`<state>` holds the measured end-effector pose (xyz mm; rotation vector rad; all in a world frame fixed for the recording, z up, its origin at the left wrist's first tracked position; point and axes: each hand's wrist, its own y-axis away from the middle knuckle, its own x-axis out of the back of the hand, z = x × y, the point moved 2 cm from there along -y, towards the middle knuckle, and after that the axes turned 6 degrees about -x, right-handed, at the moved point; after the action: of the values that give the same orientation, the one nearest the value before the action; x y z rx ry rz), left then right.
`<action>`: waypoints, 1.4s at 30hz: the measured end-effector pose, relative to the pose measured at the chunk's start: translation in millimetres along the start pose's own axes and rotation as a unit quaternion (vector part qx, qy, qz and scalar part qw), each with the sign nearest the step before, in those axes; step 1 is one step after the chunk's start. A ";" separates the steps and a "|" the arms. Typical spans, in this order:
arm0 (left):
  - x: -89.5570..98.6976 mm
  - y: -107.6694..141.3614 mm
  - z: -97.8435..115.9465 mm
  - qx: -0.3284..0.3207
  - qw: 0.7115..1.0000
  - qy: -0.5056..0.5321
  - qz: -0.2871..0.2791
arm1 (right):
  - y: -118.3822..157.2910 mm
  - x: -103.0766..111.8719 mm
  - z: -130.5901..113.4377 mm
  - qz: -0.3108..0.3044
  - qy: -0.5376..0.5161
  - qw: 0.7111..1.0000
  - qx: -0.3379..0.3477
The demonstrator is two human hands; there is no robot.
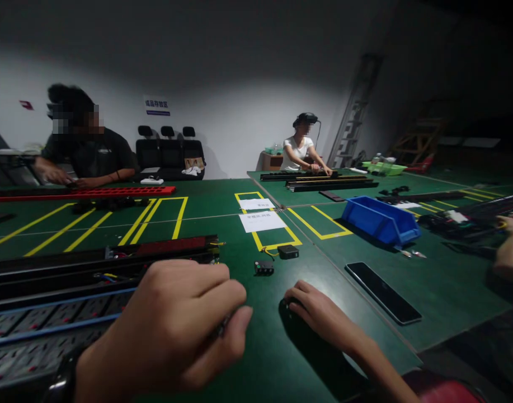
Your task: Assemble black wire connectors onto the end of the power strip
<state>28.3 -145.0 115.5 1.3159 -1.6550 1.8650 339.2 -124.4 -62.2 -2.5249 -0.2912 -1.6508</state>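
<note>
In the foreground, my left hand (172, 324) is closed, thumb against curled fingers, around something dark and small that barely shows. My right hand (313, 308) rests low over the green table (281, 358), its fingers curled at a small dark object that I cannot make out. Beyond the hands lie a small black block with round marks (264, 268) and a flat black box (288, 252) with a yellow wire. Left of my left hand are long black rails (164, 252) and a blue-edged tray (59, 313) of grey parts.
A phone (382, 292) lies right of my right hand, with a blue bin (380, 221) behind it. Paper labels (262, 221) lie on yellow tape. Two people sit across the table; another person's hand (511, 246) is at the right edge.
</note>
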 end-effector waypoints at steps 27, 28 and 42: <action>-68.9 -0.7 -89.9 0.152 0.903 0.276 -0.293 | -48.6 10.9 -115.7 0.321 -0.056 0.900 0.290; -71.4 -1.0 -89.6 0.146 0.902 0.284 -0.291 | -48.5 10.8 -114.9 0.326 -0.056 0.898 0.291; -93.7 2.9 -101.4 0.146 0.921 0.242 -0.266 | -67.4 -18.0 -94.7 0.255 -0.175 0.930 0.198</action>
<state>33.2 -23.6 49.7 1.1257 -0.7022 1.9157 232.7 -79.1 -41.4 -2.2988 0.0147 -0.8516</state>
